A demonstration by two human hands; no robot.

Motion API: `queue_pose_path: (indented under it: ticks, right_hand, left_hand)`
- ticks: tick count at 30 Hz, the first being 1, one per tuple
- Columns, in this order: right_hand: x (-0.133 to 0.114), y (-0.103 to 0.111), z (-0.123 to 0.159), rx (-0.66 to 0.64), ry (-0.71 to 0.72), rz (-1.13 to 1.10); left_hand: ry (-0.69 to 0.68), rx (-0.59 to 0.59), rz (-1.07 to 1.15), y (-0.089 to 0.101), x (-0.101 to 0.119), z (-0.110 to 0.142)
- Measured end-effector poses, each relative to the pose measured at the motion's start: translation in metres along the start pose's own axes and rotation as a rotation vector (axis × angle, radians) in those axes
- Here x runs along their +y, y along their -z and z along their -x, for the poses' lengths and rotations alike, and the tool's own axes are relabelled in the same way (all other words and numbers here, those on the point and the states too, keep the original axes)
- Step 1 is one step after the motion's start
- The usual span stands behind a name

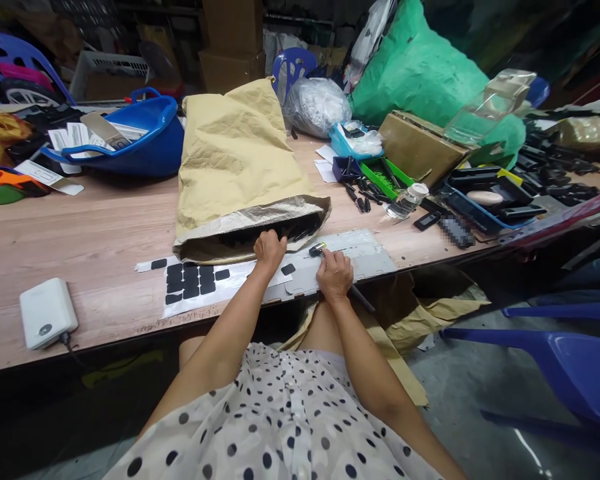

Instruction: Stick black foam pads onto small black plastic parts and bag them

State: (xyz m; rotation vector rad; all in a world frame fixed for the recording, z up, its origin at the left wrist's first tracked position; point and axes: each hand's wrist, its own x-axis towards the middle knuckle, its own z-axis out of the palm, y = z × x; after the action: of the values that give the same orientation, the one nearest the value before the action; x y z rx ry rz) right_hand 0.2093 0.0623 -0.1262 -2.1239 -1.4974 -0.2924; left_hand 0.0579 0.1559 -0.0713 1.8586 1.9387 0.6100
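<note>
A large tan paper sack [237, 150] lies on the table, its mouth facing me, with dark pieces [303, 230] inside. My left hand [270, 250] is at that mouth with curled fingers; whatever they hold, if anything, is hidden. My right hand [335, 273] is closed around a hammer [363, 299]: its dark head shows beyond the fingers and the black handle sticks out past the table edge. Under the right hand lies a grey flat board [365, 257]. Left of it, black rounded stickers [190, 280] sit in rows on a white sheet [225, 300].
A white power bank [49, 313] with a cable is at the left front. Behind stands a blue basin [130, 157] with white boxes. To the right are a green tray [386, 177], a clear bottle [407, 201] and a blue tray [473, 210] of black parts. A blue chair [565, 373] stands at right.
</note>
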Motion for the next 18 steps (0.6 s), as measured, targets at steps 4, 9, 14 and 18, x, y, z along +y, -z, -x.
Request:
queue_pose_path:
  ticks: [4, 9, 14, 18]
  right_hand:
    - [-0.001, 0.0, 0.0, 0.018, 0.005, 0.016]
    - [0.0, 0.001, -0.001, -0.002, -0.005, -0.003]
    - [0.001, 0.002, -0.001, -0.021, -0.005, -0.001]
    - [0.003, 0.0, -0.001, 0.025, 0.021, 0.029]
  left_hand:
    - [0.03, -0.083, -0.074, 0.002, 0.0, 0.002]
    - [-0.148, -0.043, -0.003, 0.018, -0.029, 0.035]
    - [-0.285, -0.091, 0.057, 0.027, -0.07, 0.066]
    - [-0.353, -0.098, 0.077, 0.024, -0.081, 0.071]
